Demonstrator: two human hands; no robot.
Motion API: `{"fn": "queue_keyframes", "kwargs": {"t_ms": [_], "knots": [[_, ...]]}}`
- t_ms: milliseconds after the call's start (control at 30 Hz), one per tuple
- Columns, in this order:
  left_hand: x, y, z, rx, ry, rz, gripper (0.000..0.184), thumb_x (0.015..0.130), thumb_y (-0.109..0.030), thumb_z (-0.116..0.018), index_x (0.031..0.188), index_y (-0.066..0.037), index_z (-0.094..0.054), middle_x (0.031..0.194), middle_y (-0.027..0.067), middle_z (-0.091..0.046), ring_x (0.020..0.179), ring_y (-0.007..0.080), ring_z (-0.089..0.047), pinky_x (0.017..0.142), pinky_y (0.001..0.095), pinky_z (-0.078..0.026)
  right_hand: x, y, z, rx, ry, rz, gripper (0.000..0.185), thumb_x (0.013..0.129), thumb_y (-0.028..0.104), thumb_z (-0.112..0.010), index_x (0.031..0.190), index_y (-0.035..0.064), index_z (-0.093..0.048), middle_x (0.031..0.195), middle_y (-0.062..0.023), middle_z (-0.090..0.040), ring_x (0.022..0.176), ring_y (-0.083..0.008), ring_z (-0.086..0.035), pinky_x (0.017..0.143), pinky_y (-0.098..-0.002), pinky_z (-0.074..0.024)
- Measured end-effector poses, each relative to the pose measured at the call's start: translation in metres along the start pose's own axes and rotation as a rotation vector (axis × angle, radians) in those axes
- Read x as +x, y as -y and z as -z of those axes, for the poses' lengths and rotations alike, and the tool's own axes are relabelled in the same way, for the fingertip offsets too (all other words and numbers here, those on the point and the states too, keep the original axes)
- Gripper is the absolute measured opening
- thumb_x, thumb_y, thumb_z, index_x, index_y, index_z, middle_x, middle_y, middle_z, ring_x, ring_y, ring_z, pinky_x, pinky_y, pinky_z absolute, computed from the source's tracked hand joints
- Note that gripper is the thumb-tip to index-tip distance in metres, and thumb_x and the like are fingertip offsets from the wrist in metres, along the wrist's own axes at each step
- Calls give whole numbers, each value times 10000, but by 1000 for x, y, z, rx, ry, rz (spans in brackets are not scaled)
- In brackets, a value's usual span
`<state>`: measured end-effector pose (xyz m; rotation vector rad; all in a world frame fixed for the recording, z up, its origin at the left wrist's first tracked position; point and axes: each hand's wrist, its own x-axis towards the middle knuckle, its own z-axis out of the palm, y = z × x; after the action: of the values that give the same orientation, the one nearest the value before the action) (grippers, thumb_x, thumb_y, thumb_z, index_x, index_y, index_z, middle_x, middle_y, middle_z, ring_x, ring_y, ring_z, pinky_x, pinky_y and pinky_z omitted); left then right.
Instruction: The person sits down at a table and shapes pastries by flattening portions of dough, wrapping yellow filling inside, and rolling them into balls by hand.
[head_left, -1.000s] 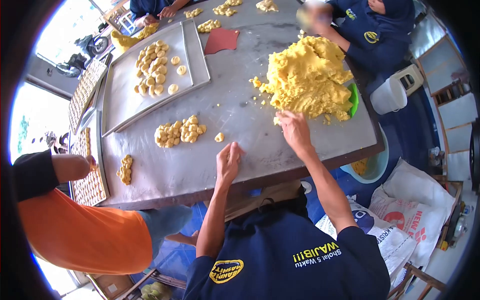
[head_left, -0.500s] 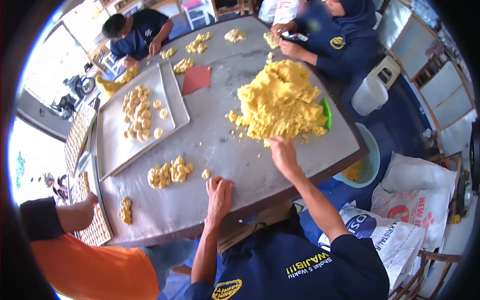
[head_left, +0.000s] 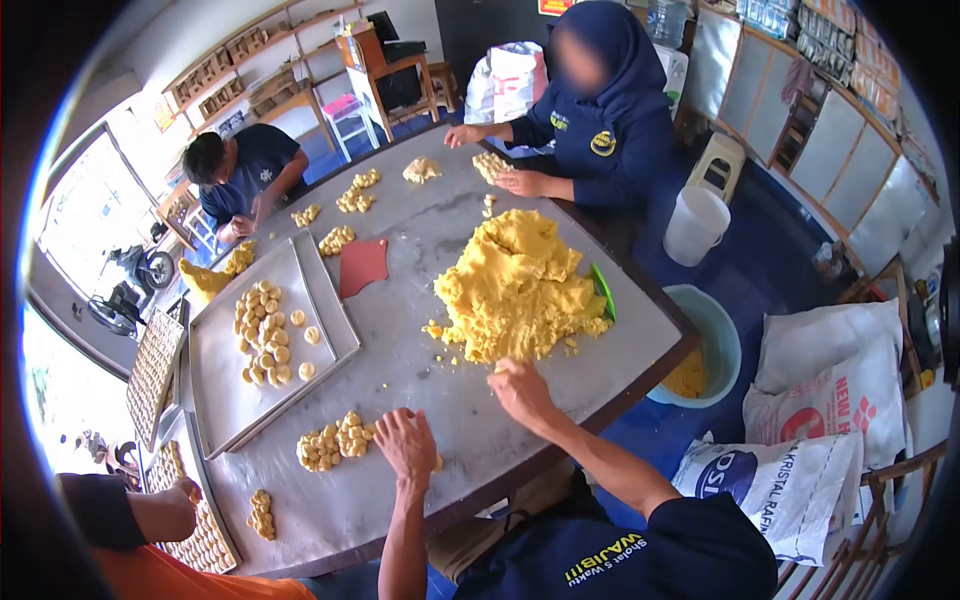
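Note:
A large crumbly mound of yellow dough [head_left: 520,290] stands on the metal table [head_left: 400,345]. Just at its near edge is my right hand [head_left: 524,396], its fingers pinched on a small piece of dough [head_left: 497,374]. My left hand [head_left: 406,446] hovers palm down with fingers apart, beside a cluster of pale dough balls [head_left: 335,441]. One more dough ball [head_left: 438,462] shows partly past the right side of this hand. Whatever lies under the palm is hidden. Against the mound's right side leans a green scraper-like piece [head_left: 603,291].
A metal tray [head_left: 225,425] with round dough pieces lies left, near a red sheet [head_left: 362,267]. Two people [head_left: 245,175] [head_left: 600,130] work across the table; another person's hand [head_left: 180,505] is at left. A blue tub [head_left: 725,340] and sacks [head_left: 775,490] stand right.
The view has tilted up. My left hand has lifted and spread its fingers, moving nearer the dough ball cluster. My right hand has drawn slightly back from the mound with a piece of dough.

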<state>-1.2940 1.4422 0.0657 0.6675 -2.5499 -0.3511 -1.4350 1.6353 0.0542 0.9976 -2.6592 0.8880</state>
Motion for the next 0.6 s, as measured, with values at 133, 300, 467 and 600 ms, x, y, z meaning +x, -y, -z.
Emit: {"fn": "queue_keyframes", "kwargs": {"t_ms": [133, 300, 467, 600], "knots": [[-1, -5, -7, -22, 1, -29, 165, 962, -198, -539, 970, -54, -621, 1036, 140, -544, 1010, 338, -484, 894, 484, -364, -14, 21, -9, 9, 90, 323, 60, 852, 162, -712, 866, 127, -759, 1054, -50, -681, 962, -291, -619, 843, -380, -527], [-43, 9, 33, -143, 156, -179, 210, 920, -154, -592, 1081, -46, -670, 1074, 130, -618, 1057, 347, -517, 943, 473, -416, -9, 2, -2, 186, 72, 122, 65, 826, 121, -710, 861, 92, -756, 1122, -64, -689, 1063, -296, -613, 933, -382, -502], [-59, 24, 64, -456, 360, 306, 342, 877, -65, -657, 1215, -23, -631, 1249, 173, -585, 1187, 363, -519, 969, 443, -451, -5, -20, 4, 244, 116, 153, 327, 854, 136, -710, 1167, 42, -689, 1299, -187, -594, 1177, -338, -564, 1019, -412, -458], [-15, 23, 70, -274, -283, 92, 483, 899, -22, -594, 1375, 11, -518, 1418, 232, -499, 1345, 408, -434, 1096, 461, -387, -11, 3, 1, 27, 88, 13, 564, 886, 178, -707, 1380, -14, -512, 1346, -249, -495, 1214, -390, -503, 1029, -444, -440]]}}
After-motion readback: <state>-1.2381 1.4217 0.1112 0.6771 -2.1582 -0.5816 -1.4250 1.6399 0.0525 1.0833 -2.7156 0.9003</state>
